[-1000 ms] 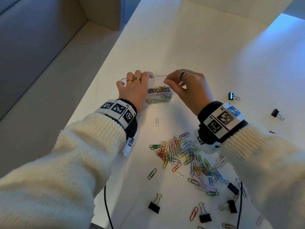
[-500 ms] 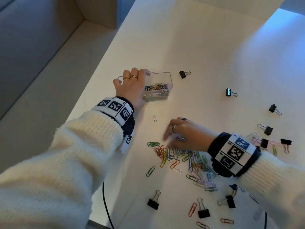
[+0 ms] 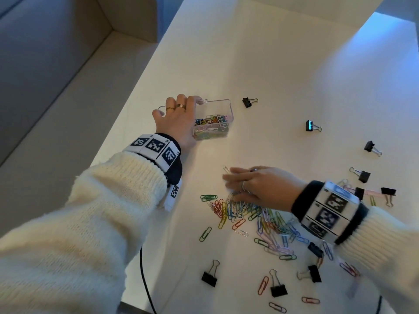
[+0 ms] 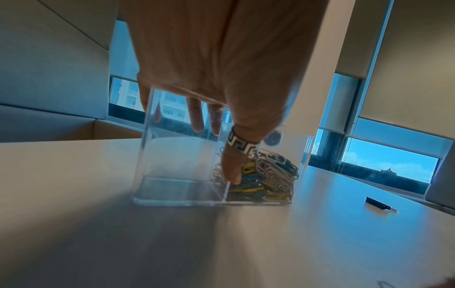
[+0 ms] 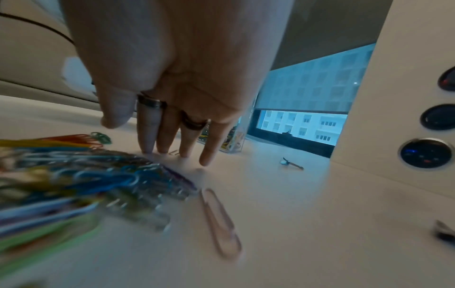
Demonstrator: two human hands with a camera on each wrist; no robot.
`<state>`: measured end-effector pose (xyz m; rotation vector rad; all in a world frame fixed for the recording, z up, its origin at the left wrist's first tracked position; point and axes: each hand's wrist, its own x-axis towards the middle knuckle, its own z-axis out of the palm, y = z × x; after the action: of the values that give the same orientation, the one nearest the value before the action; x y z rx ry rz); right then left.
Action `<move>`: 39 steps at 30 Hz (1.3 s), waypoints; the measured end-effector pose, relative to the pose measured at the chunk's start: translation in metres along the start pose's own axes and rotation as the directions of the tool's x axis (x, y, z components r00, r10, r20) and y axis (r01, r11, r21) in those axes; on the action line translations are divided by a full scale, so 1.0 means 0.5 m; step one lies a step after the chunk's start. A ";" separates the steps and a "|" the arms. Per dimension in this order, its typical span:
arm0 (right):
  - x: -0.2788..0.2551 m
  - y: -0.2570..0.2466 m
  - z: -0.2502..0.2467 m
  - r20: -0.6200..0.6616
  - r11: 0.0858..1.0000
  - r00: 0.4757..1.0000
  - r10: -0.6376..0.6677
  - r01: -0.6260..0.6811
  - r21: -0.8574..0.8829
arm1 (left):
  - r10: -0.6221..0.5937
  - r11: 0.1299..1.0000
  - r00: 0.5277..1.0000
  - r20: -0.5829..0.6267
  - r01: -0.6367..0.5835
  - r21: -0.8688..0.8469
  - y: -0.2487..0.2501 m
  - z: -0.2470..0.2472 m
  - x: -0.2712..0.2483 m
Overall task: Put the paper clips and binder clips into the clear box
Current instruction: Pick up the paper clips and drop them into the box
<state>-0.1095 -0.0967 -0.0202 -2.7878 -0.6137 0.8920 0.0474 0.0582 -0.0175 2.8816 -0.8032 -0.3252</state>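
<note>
A: What is the person wearing on the arms?
B: Cream knitted sleeves are covering both; wristbands of black-and-white square markers are encircling dark cuffs.

A: And on the hands?
B: The left hand is wearing two gold rings, the right hand dark bands.

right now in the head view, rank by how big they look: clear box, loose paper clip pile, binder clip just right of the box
1. paper clip pile
2. clear box
3. binder clip
</note>
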 end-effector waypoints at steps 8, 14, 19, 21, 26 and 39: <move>-0.017 -0.001 0.025 -0.074 0.984 0.995 0.072 -0.059 0.165 | -0.014 1.000 1.000 0.006 0.014 -0.012 0.004 -0.003 -0.002; 0.007 -0.007 0.030 -0.103 0.947 0.990 0.094 -0.057 0.315 | -0.011 1.000 1.000 0.002 0.011 -0.024 0.004 -0.004 -0.002; 0.008 -0.010 0.029 -0.070 0.928 0.990 0.126 -0.093 0.362 | -0.011 1.000 1.000 -0.002 0.011 -0.007 0.003 -0.003 -0.002; 0.006 -0.012 0.031 -0.080 0.928 0.988 0.134 -0.097 0.361 | -0.010 1.000 1.000 -0.004 0.010 -0.008 0.003 -0.002 -0.002; 0.004 -0.014 0.033 -0.088 0.935 0.984 0.158 -0.120 0.334 | -0.011 1.000 1.000 0.004 0.011 -0.014 0.003 -0.005 -0.002; 0.042 0.029 -0.081 -0.404 0.915 0.868 0.288 -0.125 0.383 | -0.012 1.000 1.000 0.008 0.012 -0.003 0.005 -0.004 -0.003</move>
<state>-0.0656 -0.1016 -0.0021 -2.6188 -0.0652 0.3006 0.0453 0.0572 -0.0151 2.8849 -0.7863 -0.3392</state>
